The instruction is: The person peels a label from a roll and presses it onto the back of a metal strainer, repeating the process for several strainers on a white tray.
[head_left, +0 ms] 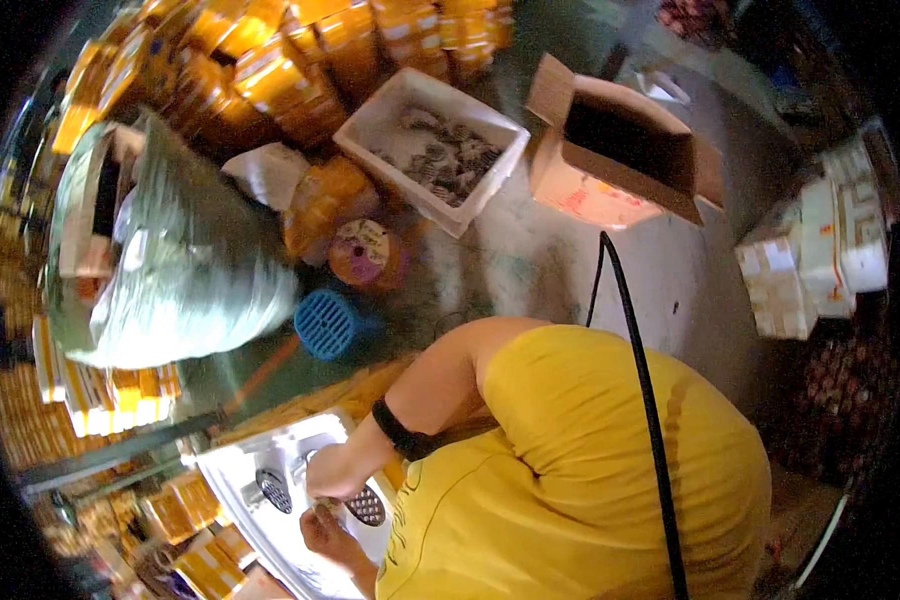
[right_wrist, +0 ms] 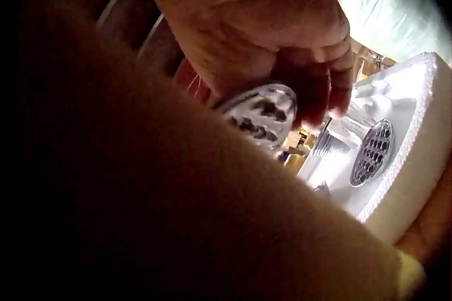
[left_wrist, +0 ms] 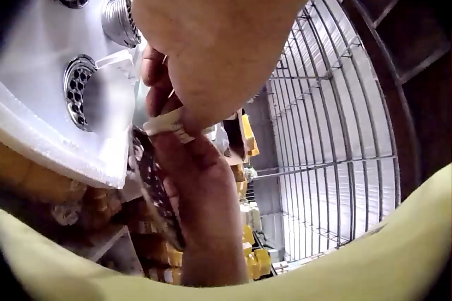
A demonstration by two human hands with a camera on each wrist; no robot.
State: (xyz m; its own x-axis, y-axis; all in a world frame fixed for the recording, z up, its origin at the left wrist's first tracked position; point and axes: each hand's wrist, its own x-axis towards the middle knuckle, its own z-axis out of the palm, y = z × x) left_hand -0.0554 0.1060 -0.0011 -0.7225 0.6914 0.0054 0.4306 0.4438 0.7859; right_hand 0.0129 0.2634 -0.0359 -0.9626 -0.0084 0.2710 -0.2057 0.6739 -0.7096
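Note:
In the head view both hands meet over a white foam tray [head_left: 238, 470]. The right hand [head_left: 332, 472] holds a round perforated metal cover [right_wrist: 265, 114], its fingers curled behind the disc in the right wrist view. My left hand [head_left: 328, 538] comes in from below with bent fingers, pinching a small white strip [left_wrist: 164, 123] where the hands touch. In the left wrist view the left hand [left_wrist: 212, 40] fills the top, with the right hand [left_wrist: 198, 181] beneath it. Another perforated metal cover [head_left: 273, 490] sits in the tray; the left wrist view shows several.
Behind the work stand a foam box [head_left: 355, 135] of dark pieces, an open carton [head_left: 610, 190], a blue slotted basket [head_left: 325, 325] and a large plastic-wrapped bag [head_left: 185, 260]. Yellow-taped boxes [head_left: 280, 85] are stacked at the back. A black cable [head_left: 635, 330] hangs across the yellow shirt.

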